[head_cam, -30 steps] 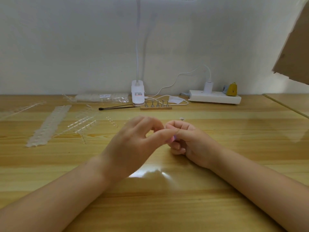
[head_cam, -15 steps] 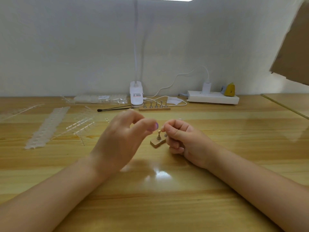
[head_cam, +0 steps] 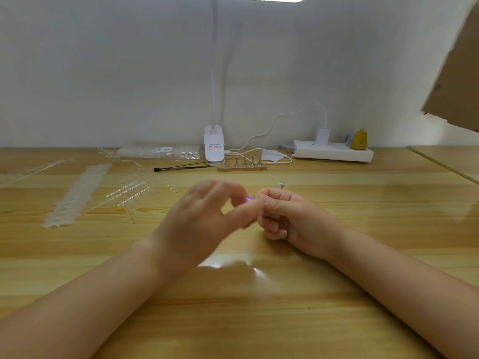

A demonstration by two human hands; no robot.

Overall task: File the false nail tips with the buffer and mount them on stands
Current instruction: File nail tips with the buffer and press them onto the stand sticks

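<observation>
My left hand [head_cam: 202, 224] is blurred at the table's middle, its thumb and forefinger pinching a small purple piece [head_cam: 249, 198]. It touches my right hand [head_cam: 293, 218], whose curled fingers close on a small nail stand that they mostly hide. A metal stand head [head_cam: 281, 185] shows just behind the right forefinger. A wooden rack with several metal nail stands [head_cam: 242, 165] sits at the back. Strips of clear false nail tips [head_cam: 77, 195] and clear sprues [head_cam: 132, 190] lie to the left.
A clip lamp base [head_cam: 214, 149], a white power strip [head_cam: 333, 151] with cable, a plastic bag of tips [head_cam: 158, 152] and a thin black tool [head_cam: 181, 167] line the back. A cardboard sheet [head_cam: 461, 73] overhangs the upper right.
Half a second ago the hands were apart, showing a small wooden stand base between them. My left hand has swung back right with the purple piece, meets the right hand and covers that base.
</observation>
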